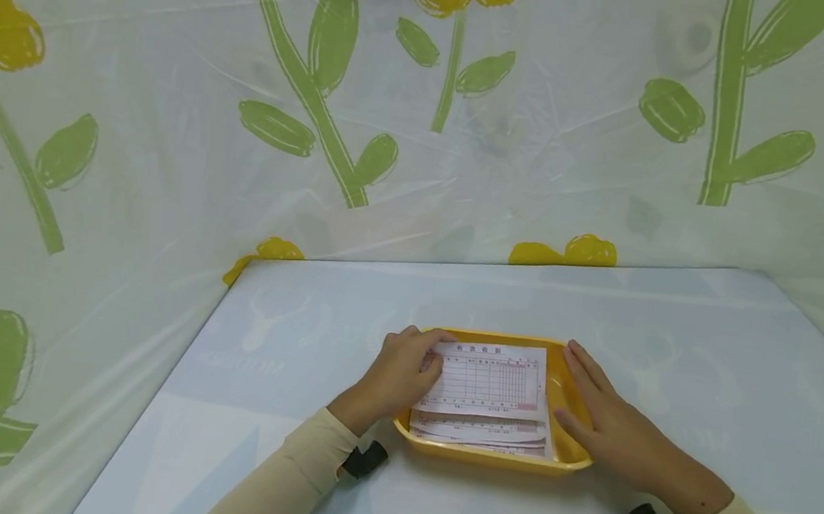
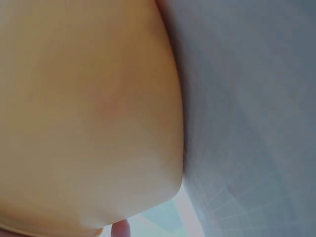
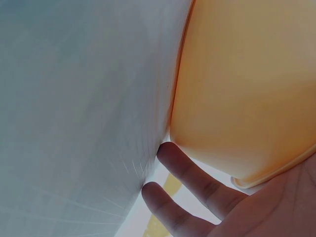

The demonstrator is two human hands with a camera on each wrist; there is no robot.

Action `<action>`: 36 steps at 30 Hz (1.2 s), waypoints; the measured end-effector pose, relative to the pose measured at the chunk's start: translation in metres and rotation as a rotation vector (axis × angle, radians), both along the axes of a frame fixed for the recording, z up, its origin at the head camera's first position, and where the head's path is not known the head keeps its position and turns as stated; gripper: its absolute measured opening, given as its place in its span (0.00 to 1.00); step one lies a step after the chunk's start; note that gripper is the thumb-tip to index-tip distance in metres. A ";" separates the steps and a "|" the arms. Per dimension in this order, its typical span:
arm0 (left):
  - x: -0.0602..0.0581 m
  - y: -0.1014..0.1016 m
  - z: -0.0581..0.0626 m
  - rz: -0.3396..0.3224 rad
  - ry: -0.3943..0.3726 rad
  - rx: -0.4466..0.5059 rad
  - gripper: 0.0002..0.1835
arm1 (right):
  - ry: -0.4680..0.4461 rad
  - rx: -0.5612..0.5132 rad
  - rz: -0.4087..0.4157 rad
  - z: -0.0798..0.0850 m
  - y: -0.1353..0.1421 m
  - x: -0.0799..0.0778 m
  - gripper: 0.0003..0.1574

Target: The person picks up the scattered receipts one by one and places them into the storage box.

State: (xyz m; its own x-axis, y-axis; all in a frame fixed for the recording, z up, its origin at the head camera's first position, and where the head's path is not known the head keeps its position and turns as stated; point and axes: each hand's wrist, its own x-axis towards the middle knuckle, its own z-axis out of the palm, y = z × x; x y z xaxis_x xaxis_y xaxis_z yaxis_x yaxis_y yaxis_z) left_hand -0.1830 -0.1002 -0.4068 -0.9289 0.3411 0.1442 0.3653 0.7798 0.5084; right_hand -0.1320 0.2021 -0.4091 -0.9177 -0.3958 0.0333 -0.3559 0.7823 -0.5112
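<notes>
A shallow yellow plastic tray (image 1: 489,459) rests on the table, holding a stack of printed receipt forms (image 1: 482,382) that overlap one another. My left hand (image 1: 397,373) grips the tray's left side, with its thumb and a finger over the forms' left edge; other fingers are hidden. On the right side, my right hand (image 1: 615,433) holds the tray with its thumb over the rim and fingers along the outside. The right wrist view shows two fingers (image 3: 195,185) reaching past the tray wall (image 3: 242,89). A fingertip (image 2: 120,229) shows beyond the wall in the left wrist view.
The table (image 1: 273,435) has a pale patterned cover, its back edge against a hanging sheet (image 1: 168,139) printed with yellow flowers and green leaves. Sheeting also hangs at the left and right. A black wrist strap (image 1: 364,459) shows under the left sleeve.
</notes>
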 end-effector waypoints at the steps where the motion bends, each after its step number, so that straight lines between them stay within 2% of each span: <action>1: 0.000 0.000 0.000 0.001 -0.003 0.001 0.18 | 0.001 -0.001 0.000 0.000 0.000 0.000 0.52; 36: 0.003 0.004 0.002 -0.033 0.052 -0.072 0.16 | 0.010 -0.009 0.006 0.001 0.003 0.001 0.52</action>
State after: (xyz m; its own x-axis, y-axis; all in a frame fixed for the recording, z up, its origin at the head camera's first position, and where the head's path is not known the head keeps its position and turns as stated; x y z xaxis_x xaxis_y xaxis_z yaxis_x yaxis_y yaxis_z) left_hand -0.1799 -0.0966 -0.4050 -0.9088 0.3829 0.1659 0.4160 0.8006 0.4313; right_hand -0.1305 0.2047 -0.4077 -0.9150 -0.4008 0.0457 -0.3654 0.7755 -0.5149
